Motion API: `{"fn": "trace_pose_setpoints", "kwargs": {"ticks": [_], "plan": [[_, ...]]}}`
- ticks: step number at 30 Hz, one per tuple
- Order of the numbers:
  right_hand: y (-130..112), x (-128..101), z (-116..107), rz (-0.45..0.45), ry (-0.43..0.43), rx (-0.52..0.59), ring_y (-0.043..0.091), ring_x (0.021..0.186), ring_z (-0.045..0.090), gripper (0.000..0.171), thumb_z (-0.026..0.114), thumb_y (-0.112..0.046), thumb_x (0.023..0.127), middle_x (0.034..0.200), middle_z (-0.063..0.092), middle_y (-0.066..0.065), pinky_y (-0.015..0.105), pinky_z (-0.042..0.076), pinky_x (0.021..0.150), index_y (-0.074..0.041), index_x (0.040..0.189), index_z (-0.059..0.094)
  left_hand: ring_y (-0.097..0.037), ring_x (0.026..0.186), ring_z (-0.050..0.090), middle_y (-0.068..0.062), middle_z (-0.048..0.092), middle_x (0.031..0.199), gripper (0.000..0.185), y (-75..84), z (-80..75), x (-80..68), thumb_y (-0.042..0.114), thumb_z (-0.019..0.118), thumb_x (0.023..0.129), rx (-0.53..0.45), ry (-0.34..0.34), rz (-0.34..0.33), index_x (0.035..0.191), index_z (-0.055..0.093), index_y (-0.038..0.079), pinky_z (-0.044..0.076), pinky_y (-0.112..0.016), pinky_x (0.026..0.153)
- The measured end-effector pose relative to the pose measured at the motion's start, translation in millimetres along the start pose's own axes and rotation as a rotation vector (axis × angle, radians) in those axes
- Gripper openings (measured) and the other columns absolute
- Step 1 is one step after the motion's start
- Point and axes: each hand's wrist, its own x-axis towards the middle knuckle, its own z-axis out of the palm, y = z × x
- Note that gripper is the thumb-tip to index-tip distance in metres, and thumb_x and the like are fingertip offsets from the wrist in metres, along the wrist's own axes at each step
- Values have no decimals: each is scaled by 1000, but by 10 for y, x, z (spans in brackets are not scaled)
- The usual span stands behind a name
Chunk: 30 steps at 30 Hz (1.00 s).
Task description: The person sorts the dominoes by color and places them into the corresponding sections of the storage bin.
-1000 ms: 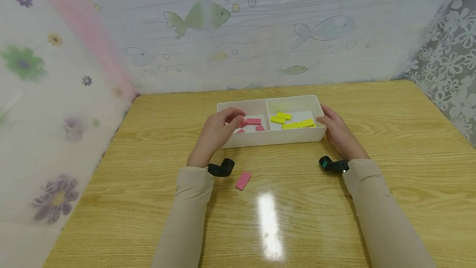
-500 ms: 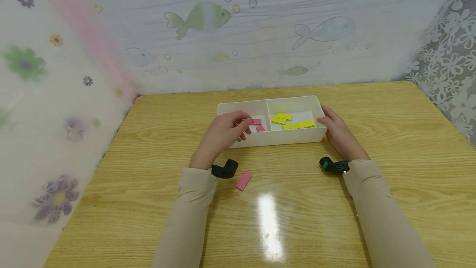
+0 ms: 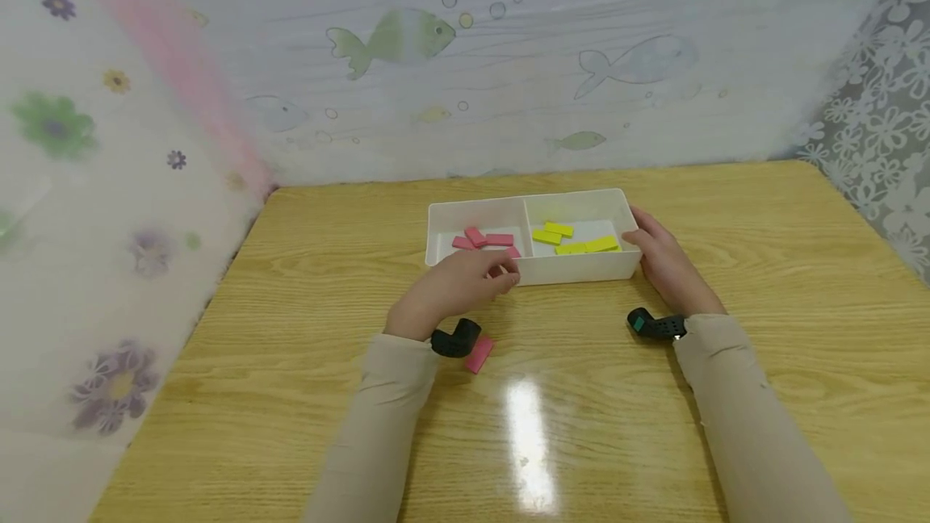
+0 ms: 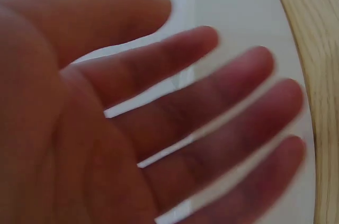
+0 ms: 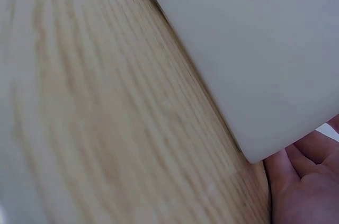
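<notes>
A pink block (image 3: 479,354) lies flat on the surface (image 3: 291,361), just under my left wrist and nearer me than my grip. Its long side points slantwise away from me. My left hand (image 3: 458,287) is closest, fingers loose, holding nothing. Farther off, my right hand (image 3: 664,265) rests against the white tray (image 3: 581,268).

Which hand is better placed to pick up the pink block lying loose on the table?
Probably the left hand: it hovers open in front of the tray, near the pink block. The right hand rests against the tray's right end.
</notes>
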Motion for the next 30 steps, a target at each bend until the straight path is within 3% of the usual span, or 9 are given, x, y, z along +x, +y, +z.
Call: {"fn": "trace_pose_setpoints", "kwargs": {"ticks": [5,12,16,20,24,30], "plan": [[-10,4,-2,8,1,-10,13,132,9,54,36,-16,96,148,9,0,41,9,106,-15,144,12,-7,77,53,11,59,88,22,61,79,0,38,47,90,157,-69,-57,103,59,23,42,-26,70],[-23,3,4,25,1,-19,13,133,8,55,36,-16,96,148,8,-1,40,9,106,-15,145,10,-9,71,52,9,59,86,20,67,115,-40,32,52,87,241,-26,-149,100,59,18,41,-26,66],[-39,-1,3,31,-3,-15,12,133,7,55,36,-18,96,148,7,-2,40,9,106,-16,145,9,-11,62,51,8,57,72,15,48,125,-45,30,60,81,266,-3,-180,83,60,15,41,-26,57],[-48,-4,1,34,-1,-14,11,132,7,55,36,-19,96,148,7,-2,39,9,106,-17,145,10,-12,53,48,6,51,59,26,31,165,-27,36,68,74,287,-14,-188,67,58,13,37,-26,48],[-52,-11,2,33,-7,-13,12,132,8,55,36,-20,96,148,7,-2,40,10,106,-17,145,10,-12,57,48,5,51,58,31,43,202,-28,40,73,68,300,-22,-219,62,56,14,38,-27,47],[-50,-16,3,36,-19,-6,12,133,8,55,37,-22,96,148,7,-3,40,10,105,-20,145,11,-13,57,49,4,52,57,25,74,251,-45,31,72,64,332,-32,-228,57,54,14,38,-28,45]]}}
